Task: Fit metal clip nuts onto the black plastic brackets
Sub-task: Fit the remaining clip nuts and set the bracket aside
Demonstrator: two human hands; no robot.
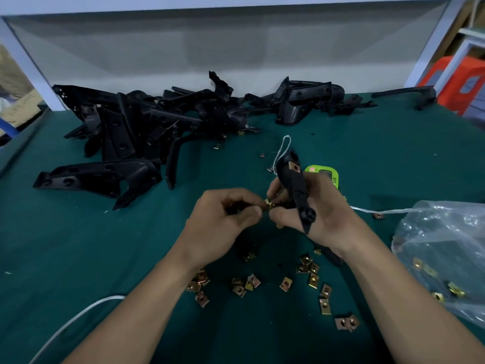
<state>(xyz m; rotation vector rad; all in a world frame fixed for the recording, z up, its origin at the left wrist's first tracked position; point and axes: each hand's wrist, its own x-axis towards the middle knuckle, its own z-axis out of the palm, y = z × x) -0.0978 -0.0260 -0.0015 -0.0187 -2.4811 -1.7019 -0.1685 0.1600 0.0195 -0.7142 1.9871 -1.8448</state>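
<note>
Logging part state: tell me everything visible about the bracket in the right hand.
The bracket is a long, narrow, slightly curved piece of matte black plastic with ribs and holes. It stands nearly upright above the table, top leaning away. One brass-coloured clip nut sits fitted near its top end; a round boss marks its bottom end. The right hand grips its middle. The left hand pinches a second clip nut beside its lower half; contact unclear.
</note>
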